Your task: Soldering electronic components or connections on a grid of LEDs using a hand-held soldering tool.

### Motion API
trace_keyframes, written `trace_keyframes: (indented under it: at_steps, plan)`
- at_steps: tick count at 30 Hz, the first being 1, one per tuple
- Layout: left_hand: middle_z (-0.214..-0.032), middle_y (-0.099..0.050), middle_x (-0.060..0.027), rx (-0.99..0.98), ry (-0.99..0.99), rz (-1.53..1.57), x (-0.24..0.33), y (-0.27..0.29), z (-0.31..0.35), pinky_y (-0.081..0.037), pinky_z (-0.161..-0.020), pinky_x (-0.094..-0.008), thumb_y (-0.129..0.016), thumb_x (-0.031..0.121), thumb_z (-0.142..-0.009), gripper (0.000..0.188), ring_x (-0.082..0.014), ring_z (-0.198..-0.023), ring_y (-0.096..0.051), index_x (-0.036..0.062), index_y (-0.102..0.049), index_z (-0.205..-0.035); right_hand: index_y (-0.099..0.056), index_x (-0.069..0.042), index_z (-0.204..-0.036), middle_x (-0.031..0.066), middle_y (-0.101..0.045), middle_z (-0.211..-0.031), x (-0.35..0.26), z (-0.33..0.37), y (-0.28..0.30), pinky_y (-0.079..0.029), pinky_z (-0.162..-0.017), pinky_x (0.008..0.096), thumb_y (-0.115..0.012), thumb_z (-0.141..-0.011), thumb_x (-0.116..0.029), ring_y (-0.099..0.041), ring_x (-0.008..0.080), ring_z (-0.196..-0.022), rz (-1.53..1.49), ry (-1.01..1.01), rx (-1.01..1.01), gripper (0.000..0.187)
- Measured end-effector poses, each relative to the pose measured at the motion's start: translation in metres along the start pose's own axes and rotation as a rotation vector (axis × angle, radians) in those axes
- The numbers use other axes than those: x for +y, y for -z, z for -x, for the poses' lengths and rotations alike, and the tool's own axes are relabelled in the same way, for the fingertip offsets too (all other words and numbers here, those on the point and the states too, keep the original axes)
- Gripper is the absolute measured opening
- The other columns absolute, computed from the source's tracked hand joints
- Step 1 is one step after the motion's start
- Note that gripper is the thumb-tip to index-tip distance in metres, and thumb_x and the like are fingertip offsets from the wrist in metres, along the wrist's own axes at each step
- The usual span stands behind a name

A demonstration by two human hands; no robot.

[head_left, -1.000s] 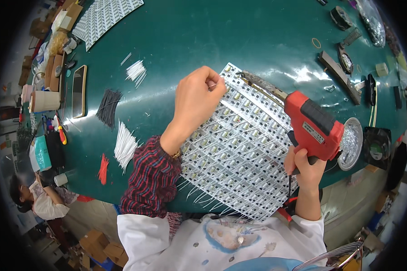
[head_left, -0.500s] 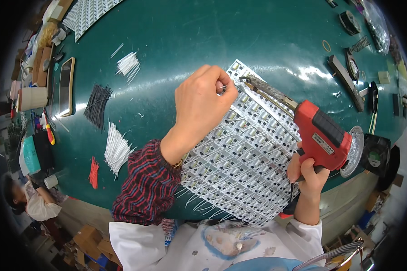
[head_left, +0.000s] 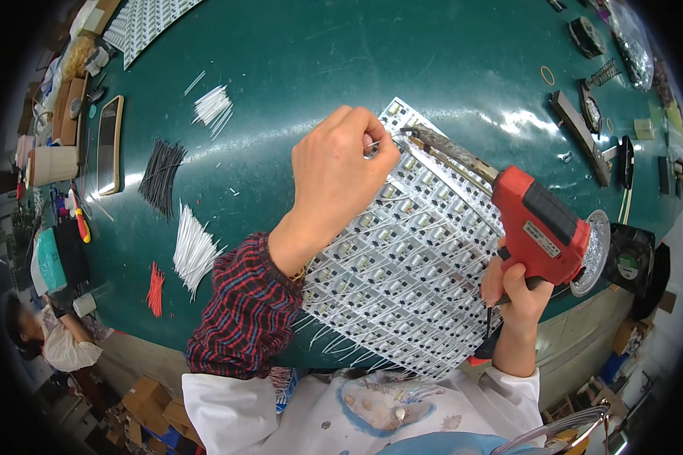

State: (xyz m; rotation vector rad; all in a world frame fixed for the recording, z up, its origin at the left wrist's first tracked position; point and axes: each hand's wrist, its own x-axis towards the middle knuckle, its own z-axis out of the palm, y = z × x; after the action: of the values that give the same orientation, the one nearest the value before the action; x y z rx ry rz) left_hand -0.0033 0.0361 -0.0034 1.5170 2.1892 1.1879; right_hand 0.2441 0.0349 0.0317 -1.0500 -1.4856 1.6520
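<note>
On the green desk lies a white LED panel. Left hand pinches a thin wire at its far corner; right hand is closed around a red soldering gun, tip touching there.

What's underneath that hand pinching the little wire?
Under the left hand lies the white panel of small parts on the green table. The red soldering gun tip meets it there. The part beneath the palm is hidden.
</note>
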Motion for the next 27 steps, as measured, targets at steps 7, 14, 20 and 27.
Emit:
trace_keyframes:
  at_steps: [7,14,20,27]
  plan:
    - [-0.061,-0.054,-0.0030,-0.006,-0.002,0.005,0.003,-0.001,0.000,-0.037,-0.048,-0.0275,-0.066,0.010,-0.070,0.009,-0.0127,-0.053,-0.050,0.0039,-0.059,-0.068,-0.041,0.012,-0.115,0.0042,-0.045,-0.048,-0.001,0.000,0.001,-0.033,-0.037,0.0240,-0.055,-0.089,-0.033,-0.040,0.0109,-0.036,-0.009,0.028,0.003,0.053]
    - [-0.066,-0.055,-0.0064,0.015,-0.052,0.027,0.000,0.004,0.002,-0.042,-0.051,-0.0345,-0.065,0.011,-0.070,0.010,-0.0226,-0.059,-0.056,0.0040,-0.058,-0.070,-0.041,0.011,-0.116,0.0044,-0.044,-0.048,0.001,0.004,-0.001,-0.032,-0.037,0.0237,-0.054,-0.090,-0.031,-0.039,0.0105,-0.036,-0.015,0.096,0.071,0.052]
    - [-0.081,-0.058,-0.0137,0.218,-0.014,-0.677,-0.005,0.079,-0.030,-0.047,-0.063,-0.0389,-0.063,0.014,-0.072,0.015,-0.0298,-0.074,-0.058,0.0014,-0.059,-0.079,-0.040,0.010,-0.118,0.0034,-0.041,-0.047,-0.006,0.005,0.005,-0.032,-0.035,0.0221,-0.049,-0.093,-0.025,-0.036,0.0092,-0.035,-0.163,0.195,0.034,0.043]
    - [-0.082,-0.060,-0.0190,0.026,0.027,-0.940,-0.073,0.101,-0.018,-0.050,-0.068,-0.0433,-0.055,0.000,-0.067,0.008,-0.0337,-0.078,-0.060,-0.0029,-0.059,-0.074,-0.041,0.011,-0.117,0.0034,-0.043,-0.049,-0.009,0.012,0.006,-0.033,-0.037,0.0225,-0.050,-0.090,-0.011,-0.040,0.0098,-0.037,-0.189,0.186,0.059,0.036]
